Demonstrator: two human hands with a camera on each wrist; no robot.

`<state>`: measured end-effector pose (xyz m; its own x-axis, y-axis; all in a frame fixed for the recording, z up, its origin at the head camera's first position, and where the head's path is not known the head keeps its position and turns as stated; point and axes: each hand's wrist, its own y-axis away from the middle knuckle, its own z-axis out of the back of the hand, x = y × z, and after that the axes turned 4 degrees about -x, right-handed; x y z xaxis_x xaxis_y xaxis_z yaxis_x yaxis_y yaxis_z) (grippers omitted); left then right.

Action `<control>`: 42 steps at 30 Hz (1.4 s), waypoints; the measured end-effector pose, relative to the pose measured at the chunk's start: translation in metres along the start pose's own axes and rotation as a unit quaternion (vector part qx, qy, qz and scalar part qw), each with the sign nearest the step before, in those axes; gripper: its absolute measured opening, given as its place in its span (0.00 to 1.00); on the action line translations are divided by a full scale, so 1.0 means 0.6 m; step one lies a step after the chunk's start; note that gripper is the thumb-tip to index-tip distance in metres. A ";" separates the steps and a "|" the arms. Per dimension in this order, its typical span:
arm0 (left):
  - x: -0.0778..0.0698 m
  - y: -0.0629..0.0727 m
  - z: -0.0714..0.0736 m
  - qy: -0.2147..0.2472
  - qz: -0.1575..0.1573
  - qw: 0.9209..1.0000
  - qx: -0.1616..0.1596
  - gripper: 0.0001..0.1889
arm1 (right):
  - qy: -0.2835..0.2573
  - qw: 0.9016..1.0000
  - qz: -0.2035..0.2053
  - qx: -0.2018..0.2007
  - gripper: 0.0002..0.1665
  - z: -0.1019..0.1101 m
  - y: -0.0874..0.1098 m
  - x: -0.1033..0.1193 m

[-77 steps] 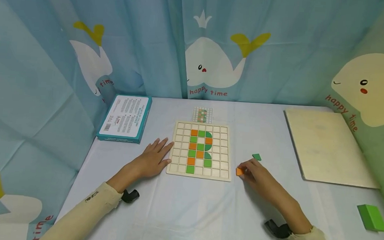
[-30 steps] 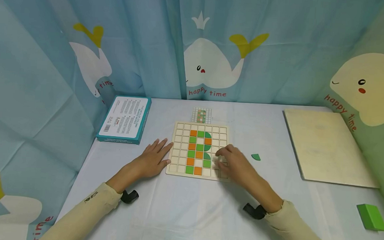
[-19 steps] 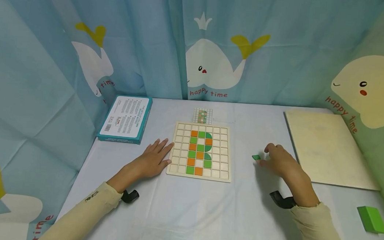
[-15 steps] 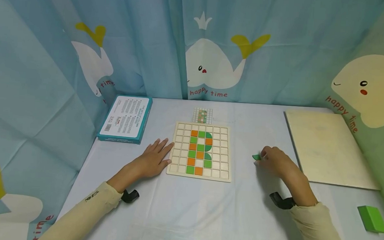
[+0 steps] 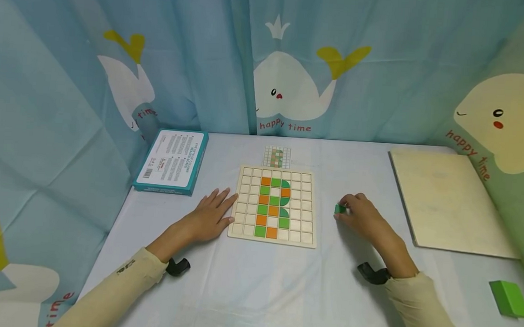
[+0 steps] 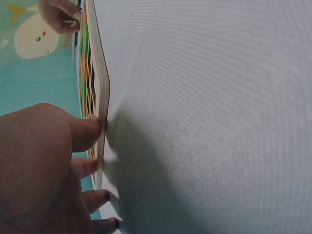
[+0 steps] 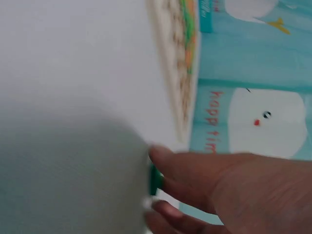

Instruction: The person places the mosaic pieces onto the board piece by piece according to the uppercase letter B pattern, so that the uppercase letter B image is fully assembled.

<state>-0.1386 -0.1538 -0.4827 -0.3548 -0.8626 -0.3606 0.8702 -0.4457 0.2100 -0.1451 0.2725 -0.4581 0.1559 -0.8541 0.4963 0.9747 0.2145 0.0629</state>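
Note:
My right hand [image 5: 363, 217] pinches a dark green tile [image 5: 339, 209] between thumb and fingers, right of the wooden grid board [image 5: 305, 239]. In the right wrist view the green tile [image 7: 154, 180] shows edge-on and blurred, so its full outline is hidden. Orange, light green and dark green quarter-round tiles fill part of the grid in an R-like pattern. My left hand [image 5: 205, 221] lies with fingers spread at the board's left edge. The left wrist view has that thumb [image 6: 87, 132] touching the board's rim [image 6: 103, 80].
Behind the board lies a small pattern card [image 5: 277, 157] with a similar R. A teal box [image 5: 170, 160] stands at the back left. On the right are a large pale panel [image 5: 451, 200] and a green block [image 5: 509, 298]. Curtains enclose the table [image 5: 254, 288].
My right hand set an orange tile in the bottom row, then moved right to the dark green tile. It has picked that tile up and shifted slightly left. The left hand stays put.

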 end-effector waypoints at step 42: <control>0.006 0.001 -0.003 0.004 -0.002 1.000 -0.002 0.36 | 0.027 0.968 0.228 -0.103 0.09 -0.144 0.053 0.165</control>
<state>-0.1387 -0.1568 -0.4858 -0.3548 -0.8590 -0.3690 0.8707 -0.4474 0.2042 -0.0851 0.1537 -0.4821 0.5806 -0.7175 0.3849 0.8127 0.4816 -0.3280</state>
